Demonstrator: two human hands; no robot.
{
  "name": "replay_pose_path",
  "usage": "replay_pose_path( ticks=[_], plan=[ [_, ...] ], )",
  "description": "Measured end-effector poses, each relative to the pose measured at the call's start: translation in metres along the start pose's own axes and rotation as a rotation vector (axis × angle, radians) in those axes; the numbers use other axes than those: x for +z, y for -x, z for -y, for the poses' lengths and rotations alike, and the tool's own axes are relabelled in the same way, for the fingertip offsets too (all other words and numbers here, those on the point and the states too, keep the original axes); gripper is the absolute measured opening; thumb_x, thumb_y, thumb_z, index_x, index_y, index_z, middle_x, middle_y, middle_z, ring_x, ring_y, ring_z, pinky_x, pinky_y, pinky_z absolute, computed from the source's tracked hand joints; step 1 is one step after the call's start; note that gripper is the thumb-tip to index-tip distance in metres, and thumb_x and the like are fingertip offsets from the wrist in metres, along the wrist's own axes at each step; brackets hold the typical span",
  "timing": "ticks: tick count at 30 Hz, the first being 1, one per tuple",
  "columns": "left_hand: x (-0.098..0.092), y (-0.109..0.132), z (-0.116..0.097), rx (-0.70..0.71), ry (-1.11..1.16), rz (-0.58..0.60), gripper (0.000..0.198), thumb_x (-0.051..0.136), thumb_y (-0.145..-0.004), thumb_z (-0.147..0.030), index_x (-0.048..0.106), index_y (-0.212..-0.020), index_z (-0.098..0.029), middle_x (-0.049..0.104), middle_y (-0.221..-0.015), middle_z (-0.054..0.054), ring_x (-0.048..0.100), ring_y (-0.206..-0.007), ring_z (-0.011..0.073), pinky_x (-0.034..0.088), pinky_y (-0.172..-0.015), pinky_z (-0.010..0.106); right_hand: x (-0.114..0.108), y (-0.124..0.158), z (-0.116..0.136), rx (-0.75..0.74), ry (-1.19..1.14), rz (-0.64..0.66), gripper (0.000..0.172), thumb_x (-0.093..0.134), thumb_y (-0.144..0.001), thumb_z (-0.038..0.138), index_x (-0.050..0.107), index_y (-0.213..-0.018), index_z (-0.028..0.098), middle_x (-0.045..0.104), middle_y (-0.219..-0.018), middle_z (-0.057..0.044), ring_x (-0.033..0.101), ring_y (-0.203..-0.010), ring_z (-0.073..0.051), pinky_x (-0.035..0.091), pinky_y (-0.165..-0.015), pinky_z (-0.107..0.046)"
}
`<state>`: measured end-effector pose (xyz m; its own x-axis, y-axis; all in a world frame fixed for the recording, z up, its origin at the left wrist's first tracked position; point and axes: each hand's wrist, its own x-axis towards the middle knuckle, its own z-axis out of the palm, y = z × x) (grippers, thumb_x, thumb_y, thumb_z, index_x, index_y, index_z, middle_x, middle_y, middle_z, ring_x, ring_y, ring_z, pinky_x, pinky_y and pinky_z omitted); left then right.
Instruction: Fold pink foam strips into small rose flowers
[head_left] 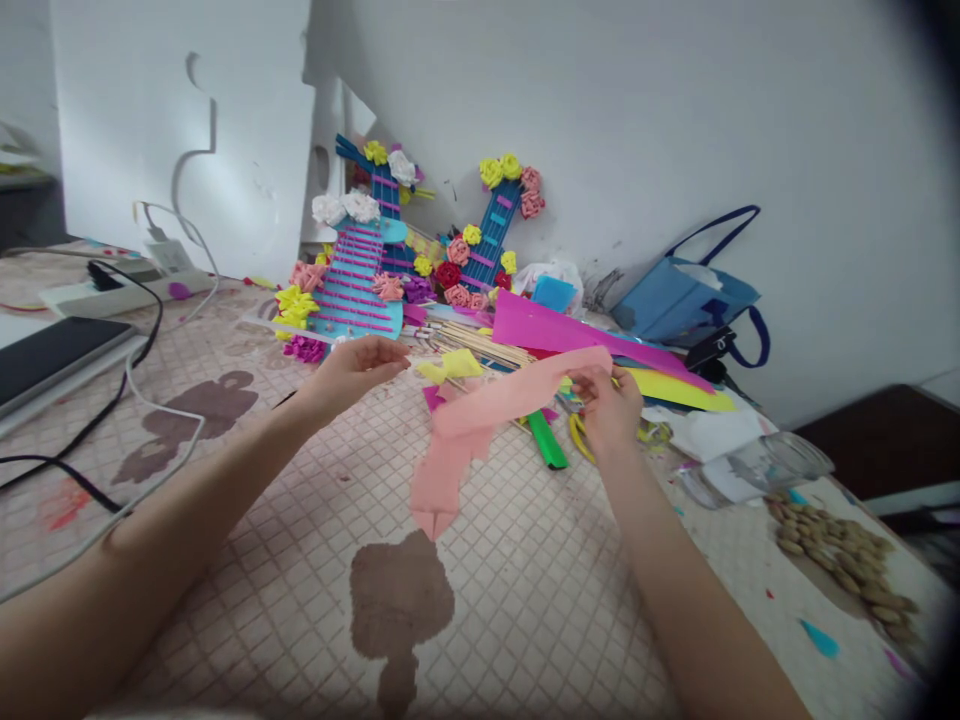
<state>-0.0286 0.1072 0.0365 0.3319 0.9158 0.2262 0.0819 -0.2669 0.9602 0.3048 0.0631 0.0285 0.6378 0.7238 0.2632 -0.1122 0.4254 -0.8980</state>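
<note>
My right hand (611, 405) pinches one end of a long pink paper strip (480, 425), which droops down to the left over the table. My left hand (356, 368) hovers apart from the strip, fingers curled loosely with nothing visible in them. Between the hands lie a crumpled yellow paper piece (454, 366) and a bundle of thin wooden sticks (480, 345). A green strip (546, 438) and yellow-handled scissors (579, 438) lie just beside my right hand.
Blue paper guitar models with paper roses (360, 280) stand at the back. Magenta (555, 330) and yellow (679, 390) sheets, a blue bag (682, 300), a glass jar (757, 465), seeds (840, 555), a laptop (52, 355) and power strip (112, 290) with cables surround the checked tablecloth (525, 580).
</note>
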Motion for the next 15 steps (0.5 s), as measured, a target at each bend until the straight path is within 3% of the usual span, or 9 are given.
replay_pose_path(
  ticks=[2, 8, 15],
  plan=[
    [0.003, 0.001, 0.001, -0.017, -0.011, 0.015, 0.034, 0.072, -0.07, -0.038, 0.063, -0.092, -0.014, 0.069, -0.089, 0.006, 0.064, -0.085, 0.0181, 0.05, -0.079, 0.033, -0.013, -0.016, -0.003, -0.035, 0.01, -0.073, 0.024, 0.071, -0.068, 0.022, 0.048, -0.076, 0.02, 0.064, -0.06, 0.006, 0.065, -0.059, -0.009, 0.052, -0.056, -0.017],
    [0.012, 0.006, -0.001, 0.042, -0.162, 0.211, 0.025, 0.064, -0.077, -0.037, 0.064, -0.088, -0.015, 0.069, -0.085, 0.006, 0.065, -0.083, 0.0184, 0.051, -0.077, 0.033, -0.048, -0.052, -0.012, -0.113, 0.055, -0.224, 0.018, 0.057, -0.079, 0.02, 0.039, -0.076, 0.022, 0.062, -0.069, 0.005, 0.067, -0.072, -0.009, 0.056, -0.073, -0.024],
    [0.017, 0.011, -0.011, 0.074, -0.327, 0.3, 0.023, 0.057, -0.082, -0.035, 0.066, -0.088, -0.014, 0.07, -0.084, 0.006, 0.064, -0.079, 0.0158, 0.05, -0.071, 0.027, -0.081, -0.071, -0.019, -0.127, 0.288, -0.182, 0.024, 0.066, -0.068, 0.024, 0.043, -0.074, 0.021, 0.051, -0.07, 0.006, 0.061, -0.072, -0.011, 0.055, -0.074, -0.03]
  ],
)
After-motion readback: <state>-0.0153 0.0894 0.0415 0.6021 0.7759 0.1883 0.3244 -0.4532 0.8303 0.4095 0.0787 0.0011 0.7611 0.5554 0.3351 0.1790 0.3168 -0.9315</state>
